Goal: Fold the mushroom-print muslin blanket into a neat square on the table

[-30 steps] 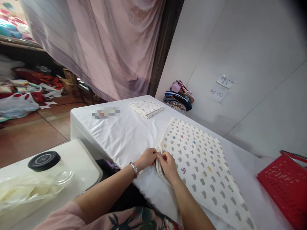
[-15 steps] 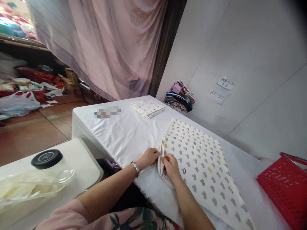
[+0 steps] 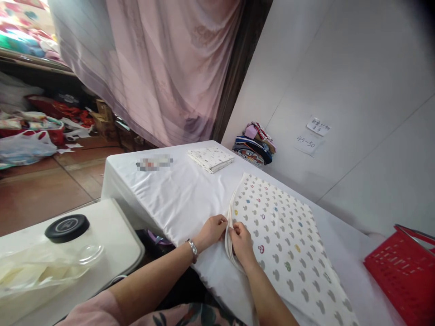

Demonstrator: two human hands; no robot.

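Note:
A cream cloth (image 3: 282,226) printed with grey and coloured mushrooms lies folded in layers across the white-covered table (image 3: 190,203). Its layered left edge is raised between my two hands. My left hand (image 3: 215,230) pinches this edge from the left, fingertips curled around it. On the other side my right hand (image 3: 242,240) grips the same edge, thumb and fingers pressed together. A second cream cloth (image 3: 210,156) with small dark prints rests neatly folded farther back on the table.
A red plastic basket (image 3: 404,267) is at the right. Folded garments (image 3: 253,145) are stacked by the wall. On a side table at left stands a clear jar with a black lid (image 3: 67,227), beside a plastic bag (image 3: 37,276). A pink curtain (image 3: 163,68) hangs behind.
The view has shifted slightly, so the scene sits a little lower. Both hands remain at the cloth's layered edge, with only small finger movements.

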